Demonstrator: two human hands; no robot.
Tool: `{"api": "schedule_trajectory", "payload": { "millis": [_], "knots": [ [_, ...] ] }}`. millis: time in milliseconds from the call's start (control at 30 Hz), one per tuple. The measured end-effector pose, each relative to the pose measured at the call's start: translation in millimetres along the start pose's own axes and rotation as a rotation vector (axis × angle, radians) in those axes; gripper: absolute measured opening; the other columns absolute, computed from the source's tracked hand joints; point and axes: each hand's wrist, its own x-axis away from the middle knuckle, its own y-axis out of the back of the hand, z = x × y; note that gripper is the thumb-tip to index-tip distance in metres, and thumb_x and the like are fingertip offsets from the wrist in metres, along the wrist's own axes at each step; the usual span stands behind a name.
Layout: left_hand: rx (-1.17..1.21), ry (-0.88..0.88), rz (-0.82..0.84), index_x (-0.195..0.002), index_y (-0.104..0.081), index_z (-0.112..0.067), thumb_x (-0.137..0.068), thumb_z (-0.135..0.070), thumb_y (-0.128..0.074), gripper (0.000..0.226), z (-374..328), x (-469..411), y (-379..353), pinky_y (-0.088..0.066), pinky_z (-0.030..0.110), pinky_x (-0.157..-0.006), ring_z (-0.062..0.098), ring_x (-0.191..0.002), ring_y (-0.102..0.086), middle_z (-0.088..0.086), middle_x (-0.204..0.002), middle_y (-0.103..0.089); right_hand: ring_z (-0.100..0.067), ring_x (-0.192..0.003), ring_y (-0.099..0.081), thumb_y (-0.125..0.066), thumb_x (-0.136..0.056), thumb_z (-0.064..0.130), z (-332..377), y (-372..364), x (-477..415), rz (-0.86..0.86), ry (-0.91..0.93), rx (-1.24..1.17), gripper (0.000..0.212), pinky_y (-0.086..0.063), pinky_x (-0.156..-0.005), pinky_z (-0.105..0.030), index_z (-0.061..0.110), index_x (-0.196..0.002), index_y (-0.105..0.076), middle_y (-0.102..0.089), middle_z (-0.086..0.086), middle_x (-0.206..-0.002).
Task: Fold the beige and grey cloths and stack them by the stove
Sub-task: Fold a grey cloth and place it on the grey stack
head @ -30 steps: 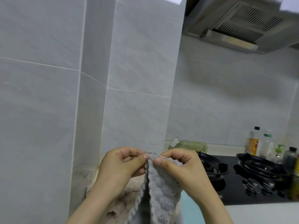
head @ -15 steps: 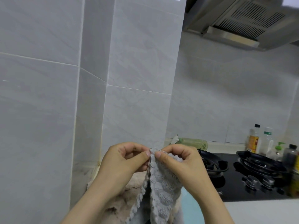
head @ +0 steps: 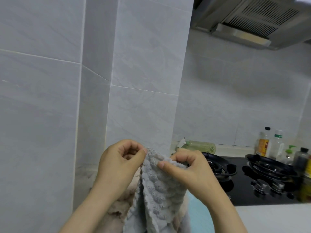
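A textured grey fleece cloth (head: 158, 192) is pinched at its top edge by the left hand (head: 117, 163) and the right hand (head: 186, 167), hanging below them; a fluffy beige cloth (head: 117, 211) lies beneath the left wrist.

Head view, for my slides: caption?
Left hand and right hand pinch hanging grey cloth over beige cloth, beside stove.

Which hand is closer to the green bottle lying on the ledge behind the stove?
Right. The right hand pinches the grey cloth just below and left of the green bottle; the left hand pinches it farther left.
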Motion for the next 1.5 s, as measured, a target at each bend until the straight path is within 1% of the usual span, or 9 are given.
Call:
{"api": "schedule_trajectory", "payload": {
  "millis": [167, 333, 500, 600, 733, 800, 933, 1167, 1500],
  "knots": [
    [-0.080, -0.061, -0.092, -0.068, -0.061, -0.020, -0.081, -0.024, -0.069, 0.015, 9, -6, 8, -0.042, 0.020, -0.055, 0.010, -0.054, -0.047, -0.001, -0.060, -0.060, -0.005, -0.076, -0.046, -0.072, -0.067, 0.059, -14, 11, -2, -0.108, 0.132, 0.338, 0.046, -0.030, -0.062, -0.015, 0.027, -0.051, -0.043, -0.048, 0.013, -0.068],
    [-0.099, -0.087, -0.081, -0.075, -0.058, -0.022, -0.084, -0.034, -0.063, 0.015, 11, -9, 12, -0.041, 0.029, -0.057, 0.012, -0.054, -0.048, 0.000, -0.059, -0.056, -0.012, -0.073, -0.050, -0.063, -0.070, 0.067, -16, 20, -3, -0.218, 0.176, 0.453, 0.051, -0.043, -0.064, -0.030, 0.022, -0.058, -0.045, -0.053, 0.004, -0.066],
    [-0.122, -0.127, -0.058, -0.077, -0.057, -0.023, -0.091, -0.023, -0.057, 0.015, 10, -4, 5, -0.032, 0.017, -0.046, 0.004, -0.045, -0.038, -0.006, -0.054, -0.047, -0.026, -0.058, -0.051, -0.077, -0.066, 0.053, -13, 19, -3, -0.325, 0.122, 0.226, 0.044, -0.043, -0.053, -0.038, 0.015, -0.060, -0.056, -0.057, -0.006, -0.057],
    [-0.032, -0.118, -0.038, -0.077, -0.060, -0.022, -0.090, -0.021, -0.060, 0.013, 10, -5, 4, -0.033, 0.013, -0.047, 0.004, -0.047, -0.040, -0.010, -0.053, -0.048, -0.010, -0.053, -0.041, -0.085, -0.064, 0.041, -12, 20, -4, -0.368, 0.038, 0.084, 0.032, -0.037, -0.052, -0.029, 0.020, -0.070, -0.061, -0.052, 0.006, -0.060],
    [0.086, -0.111, -0.002, -0.076, -0.065, -0.022, -0.086, -0.021, -0.066, 0.010, 5, -2, 1, -0.041, 0.015, -0.056, 0.003, -0.055, -0.049, -0.012, -0.060, -0.058, 0.004, -0.084, -0.057, -0.081, -0.068, 0.045, -4, 22, 0, -0.308, 0.037, 0.172, 0.031, -0.045, -0.072, -0.015, 0.037, -0.094, -0.065, -0.062, 0.017, -0.087],
    [0.134, -0.097, 0.040, -0.076, -0.068, -0.023, -0.081, -0.026, -0.073, 0.007, 3, 1, -3, -0.049, 0.031, -0.063, 0.010, -0.063, -0.057, -0.004, -0.069, -0.066, 0.011, -0.101, -0.055, -0.077, -0.072, 0.045, 3, 20, 1, -0.224, 0.081, 0.219, 0.034, -0.042, -0.082, -0.009, 0.041, -0.103, -0.066, -0.065, 0.024, -0.099],
    [0.109, -0.108, 0.087, -0.076, -0.071, -0.024, -0.078, -0.021, -0.075, 0.005, -3, 9, -12, -0.052, 0.035, -0.068, 0.013, -0.068, -0.063, -0.001, -0.073, -0.071, 0.013, -0.105, -0.057, -0.074, -0.082, 0.031, 9, 13, 0, -0.061, 0.115, 0.191, 0.023, -0.040, -0.087, -0.005, 0.039, -0.104, -0.070, -0.068, 0.030, -0.100],
    [0.088, -0.110, 0.105, -0.075, -0.071, -0.024, -0.078, -0.020, -0.073, 0.005, -5, 12, -17, -0.053, 0.033, -0.069, 0.015, -0.072, -0.067, -0.001, -0.076, -0.072, -0.001, -0.090, -0.067, -0.075, -0.082, 0.030, 5, 11, -2, -0.013, 0.068, 0.097, 0.008, -0.056, -0.085, -0.035, 0.031, -0.089, -0.076, -0.073, 0.016, -0.088],
    [0.071, 0.007, 0.261, -0.072, -0.066, -0.014, -0.071, -0.013, -0.080, 0.015, -3, 17, -21, -0.048, 0.021, -0.059, 0.008, -0.058, -0.059, -0.004, -0.066, -0.067, 0.000, -0.058, -0.050, -0.063, -0.089, 0.022, -2, 16, -3, -0.258, 0.135, 0.043, 0.011, -0.037, -0.057, -0.013, 0.024, -0.079, -0.063, -0.060, 0.016, -0.064]
  ]
}}
